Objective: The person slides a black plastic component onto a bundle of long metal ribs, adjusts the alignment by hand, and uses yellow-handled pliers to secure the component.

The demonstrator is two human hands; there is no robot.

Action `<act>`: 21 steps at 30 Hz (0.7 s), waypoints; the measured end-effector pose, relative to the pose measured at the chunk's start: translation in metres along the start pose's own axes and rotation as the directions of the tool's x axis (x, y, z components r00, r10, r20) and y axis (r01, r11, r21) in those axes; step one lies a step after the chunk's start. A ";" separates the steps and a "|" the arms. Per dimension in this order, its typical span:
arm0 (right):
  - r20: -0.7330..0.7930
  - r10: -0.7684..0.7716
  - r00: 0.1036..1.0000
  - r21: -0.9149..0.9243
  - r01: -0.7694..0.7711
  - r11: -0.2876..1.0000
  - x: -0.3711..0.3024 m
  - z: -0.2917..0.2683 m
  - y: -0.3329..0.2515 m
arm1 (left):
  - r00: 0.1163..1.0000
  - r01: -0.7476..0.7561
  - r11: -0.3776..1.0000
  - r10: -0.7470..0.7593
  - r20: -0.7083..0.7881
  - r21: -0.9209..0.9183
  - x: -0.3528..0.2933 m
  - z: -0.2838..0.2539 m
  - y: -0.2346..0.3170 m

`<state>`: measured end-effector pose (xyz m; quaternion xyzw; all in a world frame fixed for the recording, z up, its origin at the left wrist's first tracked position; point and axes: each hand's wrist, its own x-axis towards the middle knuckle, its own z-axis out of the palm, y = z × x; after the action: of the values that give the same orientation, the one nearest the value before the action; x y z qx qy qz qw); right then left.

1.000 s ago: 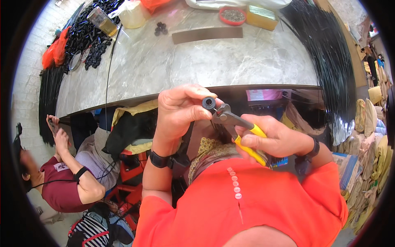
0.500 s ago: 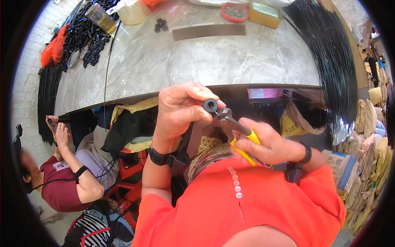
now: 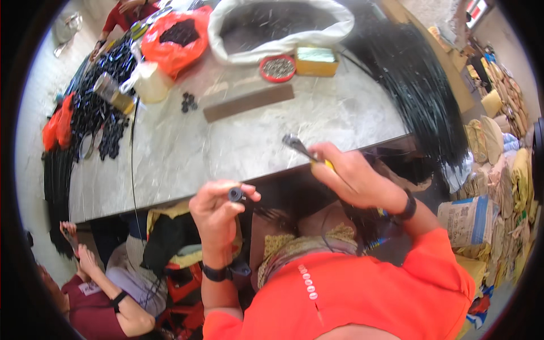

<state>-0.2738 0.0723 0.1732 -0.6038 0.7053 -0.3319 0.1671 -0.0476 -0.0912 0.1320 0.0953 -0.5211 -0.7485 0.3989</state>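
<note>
My left hand (image 3: 214, 212) is in front of the table's near edge, its thumb and fingertips pinching a short black cylindrical piece (image 3: 236, 195) with a round hole in its end. Farther right, over the near edge of the table, my right hand (image 3: 348, 175) is closed round a pair of pliers (image 3: 299, 146) with yellow handles. The dark metal head of the pliers points left and away, apart from the black piece. Most of the handles are hidden inside my fingers, and motion blurs the tool a little.
On the grey marbled table (image 3: 238, 133) lie a flat brown strip (image 3: 249, 102), a few small black parts (image 3: 188, 102), a red dish of small metal bits (image 3: 277, 69) and a yellow box (image 3: 316, 61). Long black strands (image 3: 419, 85) drape over the right side. Another person (image 3: 105, 306) works at lower left.
The pliers have come away from the black piece and moved up and over the table with my right hand. My left hand has shifted lower and leftward, still pinching the piece.
</note>
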 end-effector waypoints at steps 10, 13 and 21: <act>-0.004 0.038 0.999 -0.580 -0.033 0.814 0.071 -0.037 0.100 | 0.999 -0.052 0.998 0.052 -0.013 -0.027 -0.004 0.001 0.000; -0.039 -0.045 0.998 -0.525 0.017 0.851 0.098 -0.040 0.094 | 0.999 -0.048 0.998 0.048 0.000 -0.027 -0.003 0.001 0.003; 0.019 -0.345 0.939 -0.895 0.170 0.413 0.208 -0.025 0.106 | 0.997 -0.034 0.999 0.035 0.074 -0.007 0.002 0.002 0.009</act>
<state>-0.4131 -0.1158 0.1544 -0.6723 0.6834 0.0125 -0.2843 -0.0454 -0.0926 0.1415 0.0575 -0.5350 -0.7460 0.3925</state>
